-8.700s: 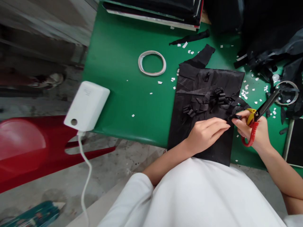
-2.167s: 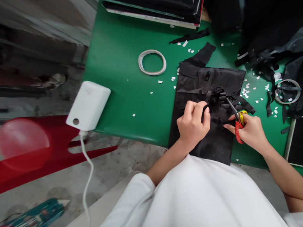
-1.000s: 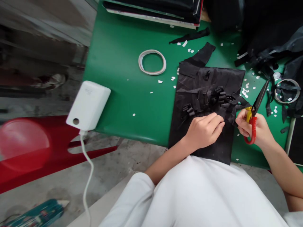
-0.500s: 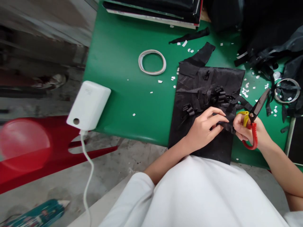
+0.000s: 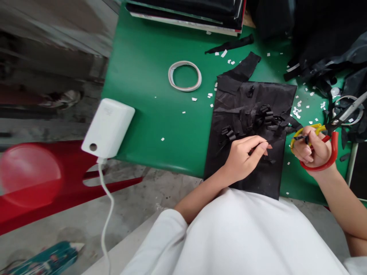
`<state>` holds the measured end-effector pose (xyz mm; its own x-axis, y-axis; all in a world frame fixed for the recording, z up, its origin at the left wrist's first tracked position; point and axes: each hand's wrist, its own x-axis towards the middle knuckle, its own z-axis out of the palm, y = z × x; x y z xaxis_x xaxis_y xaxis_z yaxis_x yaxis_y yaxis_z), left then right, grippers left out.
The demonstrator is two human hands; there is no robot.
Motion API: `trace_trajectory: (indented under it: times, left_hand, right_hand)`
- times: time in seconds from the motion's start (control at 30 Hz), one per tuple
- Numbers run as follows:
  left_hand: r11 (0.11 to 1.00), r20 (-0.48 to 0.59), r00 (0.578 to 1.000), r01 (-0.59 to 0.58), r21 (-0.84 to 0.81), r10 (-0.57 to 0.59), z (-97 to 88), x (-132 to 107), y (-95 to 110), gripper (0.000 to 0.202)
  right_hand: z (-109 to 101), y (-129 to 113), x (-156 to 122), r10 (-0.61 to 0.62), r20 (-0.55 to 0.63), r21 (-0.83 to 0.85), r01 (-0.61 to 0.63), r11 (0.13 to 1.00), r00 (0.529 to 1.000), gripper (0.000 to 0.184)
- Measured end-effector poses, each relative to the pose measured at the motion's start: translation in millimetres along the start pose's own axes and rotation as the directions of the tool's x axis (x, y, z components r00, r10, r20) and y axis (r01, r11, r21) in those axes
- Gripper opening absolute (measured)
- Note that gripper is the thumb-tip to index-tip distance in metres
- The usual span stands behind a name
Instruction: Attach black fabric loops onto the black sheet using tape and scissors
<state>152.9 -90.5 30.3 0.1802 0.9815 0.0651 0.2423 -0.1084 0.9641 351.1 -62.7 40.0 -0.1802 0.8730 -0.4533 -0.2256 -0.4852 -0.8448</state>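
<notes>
A black crinkled sheet (image 5: 246, 103) lies on the green table (image 5: 149, 91), with several small black paper curls (image 5: 265, 116) stuck on it. My left hand (image 5: 243, 156) rests on the sheet's lower part, fingers pinched together on a small black scrap near the sheet's right side. My right hand (image 5: 312, 149) hovers just right of the sheet, closed through the red and yellow handles of scissors (image 5: 329, 131), whose blades point right toward the table edge.
A ring of tape (image 5: 185, 75) lies on the table's middle. A second tape ring (image 5: 348, 110) and black scraps (image 5: 323, 72) crowd the right side. White paper bits are scattered about. A white charger (image 5: 107, 128) overhangs the left edge. Dark stacked sheets (image 5: 200, 11) lie at the back.
My right hand has pulled away to the right and turned the scissors outward. My left hand has drawn in its fingers and stays on the sheet.
</notes>
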Motion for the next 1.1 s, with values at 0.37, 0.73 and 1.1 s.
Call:
trace_trajectory:
  times: [0.37,0.73,1.1]
  left_hand:
    - [0.997,-0.061,0.996,0.073,0.032,-0.071,-0.6,0,-1,0.024]
    - [0.920,0.086,0.992,0.121,-0.372,-0.096,2.8,-7,-5,0.028]
    - [0.981,0.188,0.982,0.024,-0.194,0.013,0.3,-4,-4,0.030]
  right_hand:
    - [-5,6,3,-0.075,-0.145,-0.026,0.072,0.997,0.987,0.046]
    - [-5,-7,8,-0.131,-0.279,0.006,0.139,0.990,0.951,0.055]
    - [-5,5,3,-0.188,-0.238,-0.056,0.179,0.982,0.953,0.039]
